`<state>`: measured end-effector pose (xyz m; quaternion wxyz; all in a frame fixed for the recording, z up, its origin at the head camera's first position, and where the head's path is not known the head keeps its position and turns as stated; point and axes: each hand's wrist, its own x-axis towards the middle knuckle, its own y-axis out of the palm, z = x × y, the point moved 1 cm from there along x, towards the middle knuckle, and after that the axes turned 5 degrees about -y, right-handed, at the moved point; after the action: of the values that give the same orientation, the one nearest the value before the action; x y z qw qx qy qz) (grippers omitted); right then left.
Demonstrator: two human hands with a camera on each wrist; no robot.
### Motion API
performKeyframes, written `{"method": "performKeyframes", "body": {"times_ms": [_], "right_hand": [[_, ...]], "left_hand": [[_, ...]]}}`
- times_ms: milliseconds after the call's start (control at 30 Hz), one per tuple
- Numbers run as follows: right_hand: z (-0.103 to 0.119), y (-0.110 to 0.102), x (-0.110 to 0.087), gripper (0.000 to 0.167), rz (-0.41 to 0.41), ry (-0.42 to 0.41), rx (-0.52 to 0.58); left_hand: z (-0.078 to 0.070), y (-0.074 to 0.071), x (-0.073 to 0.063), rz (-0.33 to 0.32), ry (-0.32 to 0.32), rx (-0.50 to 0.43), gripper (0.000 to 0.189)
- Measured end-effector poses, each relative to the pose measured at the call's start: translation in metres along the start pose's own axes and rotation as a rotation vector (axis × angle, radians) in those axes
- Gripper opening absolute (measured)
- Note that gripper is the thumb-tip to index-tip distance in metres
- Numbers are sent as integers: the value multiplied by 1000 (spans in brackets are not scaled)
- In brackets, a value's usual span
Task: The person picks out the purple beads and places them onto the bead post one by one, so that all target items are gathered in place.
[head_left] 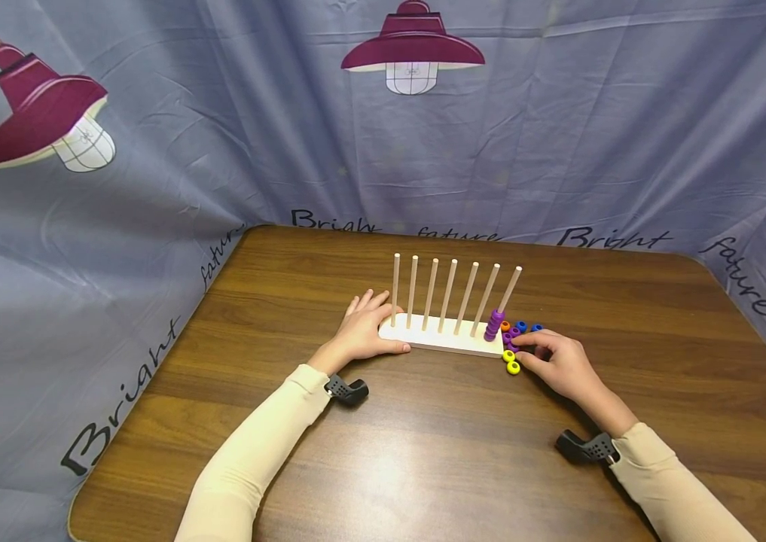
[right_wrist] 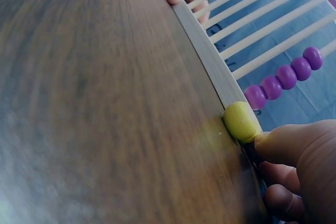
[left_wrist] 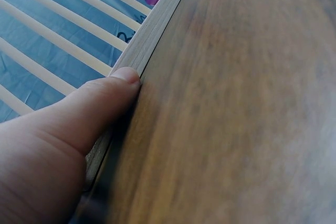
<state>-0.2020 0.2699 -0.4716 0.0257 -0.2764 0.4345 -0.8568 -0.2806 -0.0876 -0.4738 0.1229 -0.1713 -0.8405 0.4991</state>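
My left hand (head_left: 364, 333) grips the left end of a pale wooden peg rack (head_left: 442, 341), thumb along the front edge and fingers behind. In the left wrist view the thumb (left_wrist: 100, 100) presses that edge. Seven upright pegs stand on the rack; the rightmost carries a stack of purple beads (head_left: 494, 325). At the rack's right end my right hand (head_left: 562, 365) pinches a purple bead (head_left: 514, 348) between thumb and index finger, partly hidden. Close to its thumb lie two yellow beads (head_left: 513, 367); one yellow bead (right_wrist: 241, 121) shows large in the right wrist view.
An orange bead (head_left: 505, 326), blue beads (head_left: 521, 327) and more purple beads lie loose beside the rack's right end, partly behind the right hand. The brown wooden table (head_left: 383, 452) extends around the rack. A printed grey-blue curtain (head_left: 274, 113) hangs behind it.
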Motion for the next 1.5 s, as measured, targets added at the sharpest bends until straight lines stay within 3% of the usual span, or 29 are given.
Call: {"method": "performKeyframes", "body": {"times_ms": [667, 1500], "right_hand": [[-2, -2, 0, 25, 5, -2, -21], [-2, -1, 0, 19, 7, 14, -53]], "left_hand": [[-3, -2, 0, -1, 1, -1, 72], [-2, -1, -1, 2, -7, -6, 72]]}}
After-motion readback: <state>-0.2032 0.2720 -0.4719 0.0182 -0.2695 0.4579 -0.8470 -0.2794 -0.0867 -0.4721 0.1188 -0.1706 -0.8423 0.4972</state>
